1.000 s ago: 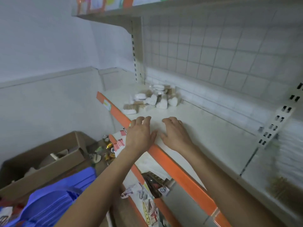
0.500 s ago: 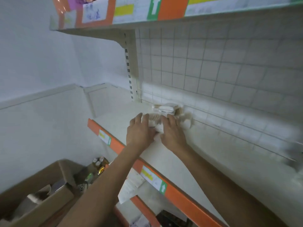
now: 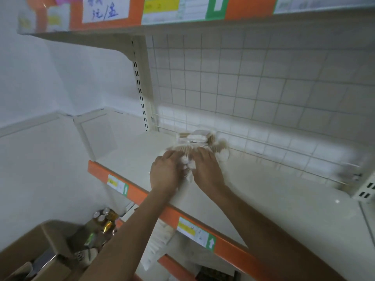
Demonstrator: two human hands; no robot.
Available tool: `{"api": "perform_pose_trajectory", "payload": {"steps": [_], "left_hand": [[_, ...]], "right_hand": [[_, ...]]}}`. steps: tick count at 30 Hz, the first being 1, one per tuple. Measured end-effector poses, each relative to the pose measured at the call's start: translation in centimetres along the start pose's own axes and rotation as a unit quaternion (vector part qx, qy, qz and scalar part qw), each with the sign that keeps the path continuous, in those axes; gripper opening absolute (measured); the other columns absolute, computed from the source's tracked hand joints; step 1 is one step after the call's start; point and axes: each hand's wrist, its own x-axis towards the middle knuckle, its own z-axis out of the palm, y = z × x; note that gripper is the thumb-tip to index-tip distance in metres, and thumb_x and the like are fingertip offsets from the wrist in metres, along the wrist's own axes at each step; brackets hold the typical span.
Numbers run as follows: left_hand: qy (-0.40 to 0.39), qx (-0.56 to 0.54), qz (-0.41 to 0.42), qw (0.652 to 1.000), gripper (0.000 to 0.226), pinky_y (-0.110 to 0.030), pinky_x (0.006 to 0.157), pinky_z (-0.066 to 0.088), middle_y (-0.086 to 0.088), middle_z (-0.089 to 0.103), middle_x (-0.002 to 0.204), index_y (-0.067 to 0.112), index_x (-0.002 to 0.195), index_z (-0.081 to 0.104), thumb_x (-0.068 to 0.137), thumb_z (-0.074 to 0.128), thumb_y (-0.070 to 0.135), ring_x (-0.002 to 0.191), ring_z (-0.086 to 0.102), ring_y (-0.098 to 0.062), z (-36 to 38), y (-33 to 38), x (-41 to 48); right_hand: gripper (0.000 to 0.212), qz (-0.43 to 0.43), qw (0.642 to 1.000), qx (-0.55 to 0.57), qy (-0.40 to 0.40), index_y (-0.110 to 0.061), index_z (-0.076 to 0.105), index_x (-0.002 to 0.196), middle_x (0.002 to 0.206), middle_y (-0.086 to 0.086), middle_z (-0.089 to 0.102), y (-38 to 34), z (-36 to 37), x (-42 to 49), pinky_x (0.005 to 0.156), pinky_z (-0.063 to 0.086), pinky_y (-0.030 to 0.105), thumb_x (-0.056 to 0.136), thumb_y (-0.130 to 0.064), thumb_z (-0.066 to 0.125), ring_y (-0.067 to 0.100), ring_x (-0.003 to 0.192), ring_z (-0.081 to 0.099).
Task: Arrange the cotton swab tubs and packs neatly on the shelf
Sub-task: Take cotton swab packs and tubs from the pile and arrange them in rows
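A blurred heap of cotton swab tubs and packs (image 3: 197, 138), white tips and tan sticks, lies at the back of the white shelf (image 3: 274, 199) against the wire grid. My left hand (image 3: 164, 175) and my right hand (image 3: 207, 171) sit side by side on the heap's near edge. Their fingers curl over the packs. One cotton swab pack (image 3: 187, 166) is squeezed between the two hands. The hands hide the heap's lower part.
The shelf has an orange front edge (image 3: 229, 246) with price labels. Another shelf (image 3: 142, 27) hangs overhead, and a slotted upright (image 3: 140, 88) stands left of the heap. A cardboard box (image 3: 30, 250) and several cans (image 3: 105, 220) lie below left.
Both hands have moved from the shelf's front edge to the heap at the back and closed in on the packs. The view has tilted upward.
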Motion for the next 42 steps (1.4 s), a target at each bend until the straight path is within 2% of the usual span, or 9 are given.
{"api": "perform_pose_trajectory", "payload": {"steps": [3, 8, 11, 14, 20, 29, 37, 40, 42], "left_hand": [[0.076, -0.019, 0.056, 0.995, 0.036, -0.037, 0.075, 0.05, -0.007, 0.067, 0.113, 0.013, 0.109, 0.069, 0.075, 0.06, 0.02, 0.087, 0.062, -0.036, 0.4, 0.1, -0.2], [0.13, -0.053, 0.108, 0.984, 0.033, -0.034, 0.078, 0.052, -0.005, 0.068, 0.11, 0.015, 0.11, 0.069, 0.083, 0.056, 0.027, 0.095, 0.064, -0.031, 1.6, 2.3, -0.6], [0.122, -0.085, 0.134, 0.98, 0.031, -0.038, 0.081, 0.052, -0.007, 0.067, 0.112, 0.014, 0.113, 0.068, 0.083, 0.065, 0.023, 0.098, 0.063, -0.031, 2.9, 4.5, -1.3], [0.108, -0.105, 0.162, 0.975, 0.033, -0.034, 0.076, 0.052, -0.005, 0.067, 0.11, 0.015, 0.112, 0.068, 0.086, 0.058, 0.032, 0.095, 0.063, -0.029, 4.2, 6.9, -2.6], [0.07, -0.162, 0.197, 0.964, 0.038, -0.03, 0.08, 0.051, 0.0, 0.067, 0.112, 0.017, 0.114, 0.067, 0.088, 0.051, 0.039, 0.095, 0.062, -0.024, 6.1, 11.9, -5.2], [0.033, -0.221, 0.244, 0.944, 0.039, -0.013, 0.087, 0.034, 0.002, 0.066, 0.113, 0.018, 0.116, 0.066, 0.088, 0.051, 0.04, 0.096, 0.061, -0.019, 8.2, 19.6, -9.3], [0.0, -0.291, 0.231, 0.929, 0.034, -0.035, 0.084, 0.053, 0.002, 0.063, 0.115, 0.019, 0.123, 0.06, 0.091, 0.058, 0.028, 0.1, 0.06, -0.017, 9.0, 24.9, -12.1], [0.008, -0.293, 0.228, 0.928, 0.033, -0.035, 0.086, 0.052, 0.0, 0.063, 0.115, 0.016, 0.123, 0.059, 0.092, 0.058, 0.025, 0.102, 0.059, -0.017, 9.0, 26.1, -12.9], [0.024, -0.3, 0.238, 0.923, 0.034, -0.033, 0.086, 0.052, -0.001, 0.063, 0.114, 0.015, 0.122, 0.059, 0.092, 0.054, 0.03, 0.101, 0.06, -0.017, 8.8, 26.9, -13.5]], "right_hand": [[0.055, 0.023, 0.999, 0.03, 0.033, -0.006, 0.05, 0.129, 0.138, 0.013, 0.044, 0.0, -1.6, -1.2, 0.109, 0.028, 0.033, 0.077, -0.004, 0.067, 0.032, 0.129, 0.039], [0.055, 0.078, 0.992, 0.046, 0.093, -0.009, 0.051, 0.128, 0.137, 0.011, 0.044, 0.8, -5.1, -4.4, 0.102, 0.033, 0.031, 0.076, -0.006, 0.067, 0.032, 0.123, 0.041], [0.053, 0.12, 0.986, 0.034, 0.111, -0.009, 0.055, 0.124, 0.134, 0.013, 0.047, 2.3, -6.5, -7.1, 0.102, 0.027, 0.025, 0.073, -0.005, 0.07, 0.034, 0.122, 0.043], [0.052, 0.164, 0.98, 0.023, 0.109, -0.007, 0.055, 0.124, 0.135, 0.017, 0.046, 4.2, -8.0, -10.0, 0.1, 0.022, 0.025, 0.074, -0.005, 0.069, 0.035, 0.123, 0.042], [0.052, 0.223, 0.97, -0.001, 0.098, -0.007, 0.057, 0.121, 0.13, 0.015, 0.051, 7.6, -10.7, -15.7, 0.096, 0.029, 0.026, 0.071, -0.007, 0.073, 0.036, 0.118, 0.047], [0.046, 0.276, 0.953, -0.034, 0.119, -0.006, 0.058, 0.114, 0.127, 0.014, 0.05, 10.6, -14.3, -23.2, 0.095, 0.029, 0.022, 0.071, -0.007, 0.074, 0.033, 0.116, 0.047], [0.049, 0.249, 0.962, -0.012, 0.109, -0.005, 0.057, 0.112, 0.125, 0.015, 0.048, 13.1, -15.4, -26.5, 0.095, 0.038, 0.03, 0.066, -0.002, 0.073, 0.035, 0.111, 0.049], [0.048, 0.241, 0.966, 0.023, 0.088, -0.009, 0.056, 0.121, 0.131, 0.011, 0.045, 13.8, -15.9, -27.3, 0.102, 0.029, 0.022, 0.076, -0.012, 0.071, 0.027, 0.122, 0.042], [0.039, 0.233, 0.964, 0.047, 0.118, -0.009, 0.059, 0.118, 0.126, 0.01, 0.051, 14.3, -16.8, -27.8, 0.103, 0.032, 0.023, 0.08, -0.011, 0.065, 0.025, 0.12, 0.045]]}}
